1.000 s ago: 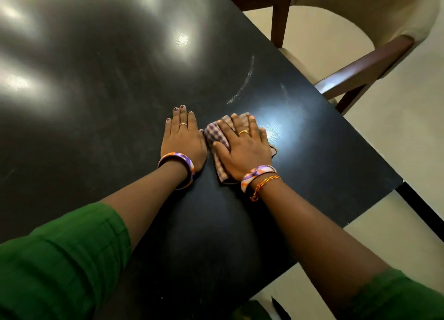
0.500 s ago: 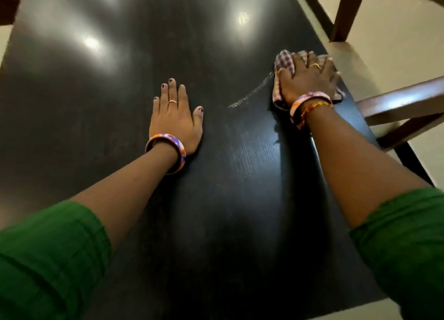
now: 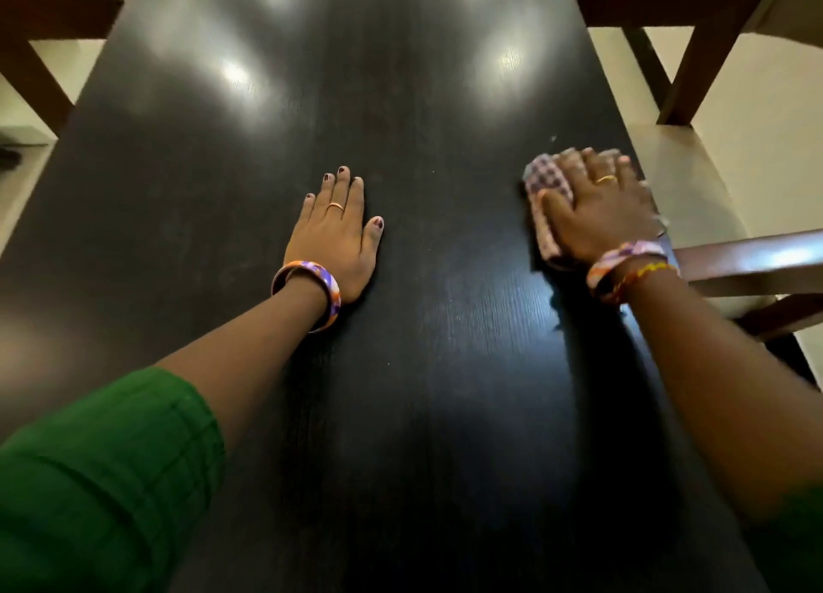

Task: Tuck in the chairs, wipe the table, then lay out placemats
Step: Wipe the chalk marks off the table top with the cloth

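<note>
The long black table [image 3: 401, 102] runs away from me, glossy with light reflections. My left hand [image 3: 336, 236] lies flat on its middle, fingers straight and together. My right hand [image 3: 601, 209], blurred by motion, presses flat on a folded checked cloth [image 3: 545, 178] at the table's right edge. The cloth shows to the left of and beneath the fingers; the rest is hidden under the palm. No placemats are in view.
On the right a wooden chair with a cream seat [image 3: 681, 182] and brown armrest [image 3: 757, 258] stands close beside the table edge. Another chair frame [image 3: 690, 9] is at the back right, and a dark wooden chair [image 3: 40, 17] at the back left.
My right hand slid the cloth away from my left hand to the table's right edge. The white streak on the table no longer shows. My left hand stayed flat.
</note>
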`<state>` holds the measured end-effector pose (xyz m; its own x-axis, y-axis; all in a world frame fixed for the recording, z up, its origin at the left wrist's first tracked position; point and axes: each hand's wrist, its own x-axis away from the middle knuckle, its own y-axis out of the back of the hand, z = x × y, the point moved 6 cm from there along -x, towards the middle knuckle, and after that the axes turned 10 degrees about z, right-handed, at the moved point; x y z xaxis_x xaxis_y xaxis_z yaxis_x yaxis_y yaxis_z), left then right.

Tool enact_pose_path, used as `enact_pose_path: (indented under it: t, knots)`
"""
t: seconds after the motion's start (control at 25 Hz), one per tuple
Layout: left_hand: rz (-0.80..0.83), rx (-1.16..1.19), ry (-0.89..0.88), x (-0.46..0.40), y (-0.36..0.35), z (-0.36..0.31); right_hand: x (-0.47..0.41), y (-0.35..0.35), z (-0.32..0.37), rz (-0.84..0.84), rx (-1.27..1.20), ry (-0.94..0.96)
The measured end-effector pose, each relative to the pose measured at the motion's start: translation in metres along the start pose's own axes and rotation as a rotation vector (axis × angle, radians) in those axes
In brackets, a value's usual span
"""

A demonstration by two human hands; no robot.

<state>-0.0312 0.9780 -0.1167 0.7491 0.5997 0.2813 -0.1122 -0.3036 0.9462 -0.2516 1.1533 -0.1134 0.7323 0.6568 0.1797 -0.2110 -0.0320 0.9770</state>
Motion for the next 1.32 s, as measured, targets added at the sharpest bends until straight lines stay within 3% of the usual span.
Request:
enact_pose_path:
  t: [0.16, 0.32, 0.44, 0.6, 0.72, 0.84, 0.96, 1.04, 1.12, 1.24, 1.32]
  knots:
    - [-0.098, 0.002, 0.130, 0.004, 0.005, 0.010, -0.073, 0.012, 0.025, 0.044, -0.113, -0.107]
    - [-0.159, 0.083, 0.391, 0.008, 0.011, 0.026, -0.017, -0.012, 0.130, 0.095, -0.056, 0.280]
    - [-0.101, 0.114, 0.430, 0.006, 0.009, 0.028, 0.044, -0.021, 0.127, 0.094, 0.003, 0.422]
    - [-0.073, 0.104, 0.420, 0.004, 0.006, 0.027, -0.016, 0.006, 0.030, 0.064, -0.033, 0.061]
    - [-0.065, 0.091, 0.425, 0.001, 0.006, 0.027, -0.078, 0.019, 0.029, 0.042, -0.076, -0.059]
    - [-0.060, 0.092, 0.418, 0.001, 0.006, 0.027, -0.098, 0.011, 0.106, 0.075, -0.075, 0.067]
    - [-0.091, 0.143, 0.406, 0.001, 0.007, 0.028, -0.051, -0.010, 0.180, 0.095, -0.037, 0.319]
    - [-0.123, 0.220, 0.397, 0.001, 0.010, 0.030, -0.010, -0.018, 0.188, 0.094, -0.011, 0.412]
    - [-0.126, 0.284, 0.378, 0.002, 0.010, 0.032, 0.004, -0.015, 0.160, 0.046, 0.021, 0.365]
    - [-0.098, 0.258, 0.264, -0.005, 0.014, 0.043, -0.033, 0.002, 0.105, 0.005, 0.012, 0.094]
    - [-0.087, 0.243, 0.187, -0.019, 0.024, 0.077, -0.075, 0.009, 0.103, 0.019, -0.042, -0.048]
